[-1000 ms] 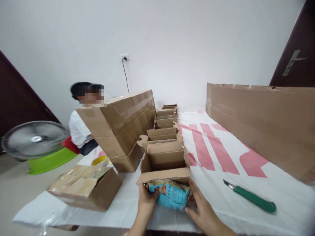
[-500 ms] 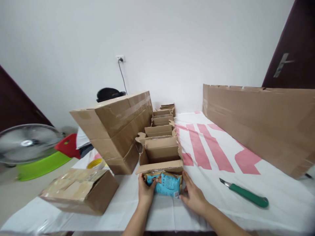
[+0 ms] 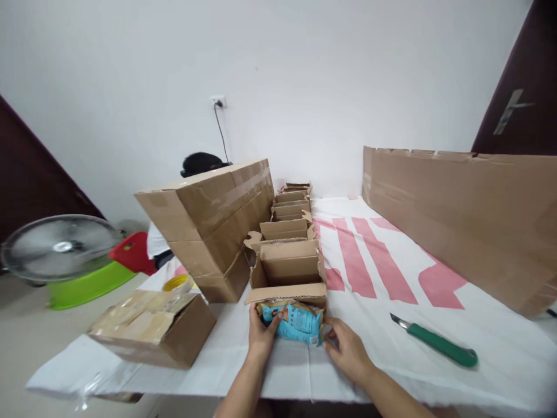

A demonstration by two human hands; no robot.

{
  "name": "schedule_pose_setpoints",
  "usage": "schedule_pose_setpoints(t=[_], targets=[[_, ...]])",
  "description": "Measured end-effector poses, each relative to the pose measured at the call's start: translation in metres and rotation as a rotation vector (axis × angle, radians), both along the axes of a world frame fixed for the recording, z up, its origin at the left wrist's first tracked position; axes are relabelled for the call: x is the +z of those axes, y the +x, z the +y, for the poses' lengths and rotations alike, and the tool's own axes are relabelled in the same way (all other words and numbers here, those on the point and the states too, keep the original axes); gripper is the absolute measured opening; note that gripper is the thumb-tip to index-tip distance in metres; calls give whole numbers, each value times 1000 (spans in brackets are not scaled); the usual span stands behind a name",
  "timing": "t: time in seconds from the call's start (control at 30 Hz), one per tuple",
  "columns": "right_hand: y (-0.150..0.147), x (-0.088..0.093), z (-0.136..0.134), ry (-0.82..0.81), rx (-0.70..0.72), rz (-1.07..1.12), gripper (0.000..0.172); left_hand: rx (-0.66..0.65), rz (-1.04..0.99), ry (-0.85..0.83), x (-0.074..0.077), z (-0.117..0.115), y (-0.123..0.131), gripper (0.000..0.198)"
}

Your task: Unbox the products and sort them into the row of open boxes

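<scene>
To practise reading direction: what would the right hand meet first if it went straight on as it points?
Probably the blue packet; the right hand points at its end, though whether they touch is unclear.

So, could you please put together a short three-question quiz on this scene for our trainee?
1. Multiple choice: what is between the left hand and the right hand?
A) a fan
B) a blue packet
C) a red chair
2. True or false: the green-handled cutter lies with its blade showing.
3. Fill in the blank: the open cartons stand in a ____ that runs toward the wall.

Key: 1. B; 2. True; 3. row.
</scene>
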State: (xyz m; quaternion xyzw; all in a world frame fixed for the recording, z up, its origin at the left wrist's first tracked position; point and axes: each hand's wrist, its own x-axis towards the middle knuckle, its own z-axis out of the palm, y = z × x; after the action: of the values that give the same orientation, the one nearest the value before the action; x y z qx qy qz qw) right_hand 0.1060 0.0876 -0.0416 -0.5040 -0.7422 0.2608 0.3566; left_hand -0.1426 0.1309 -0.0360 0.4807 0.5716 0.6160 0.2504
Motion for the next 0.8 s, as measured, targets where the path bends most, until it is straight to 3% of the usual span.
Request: schedule_pose_setpoints(t=[0.17, 0.43, 0.8], targets=[[-1, 5, -1, 9, 23, -24, 31, -16, 5, 2, 0, -1, 1, 57], [0, 4, -2, 30, 49, -24, 28, 40, 20, 56, 4, -4, 8, 47], [3, -16, 7, 76, 57, 0, 76, 110, 47, 61, -8, -1, 8, 47]])
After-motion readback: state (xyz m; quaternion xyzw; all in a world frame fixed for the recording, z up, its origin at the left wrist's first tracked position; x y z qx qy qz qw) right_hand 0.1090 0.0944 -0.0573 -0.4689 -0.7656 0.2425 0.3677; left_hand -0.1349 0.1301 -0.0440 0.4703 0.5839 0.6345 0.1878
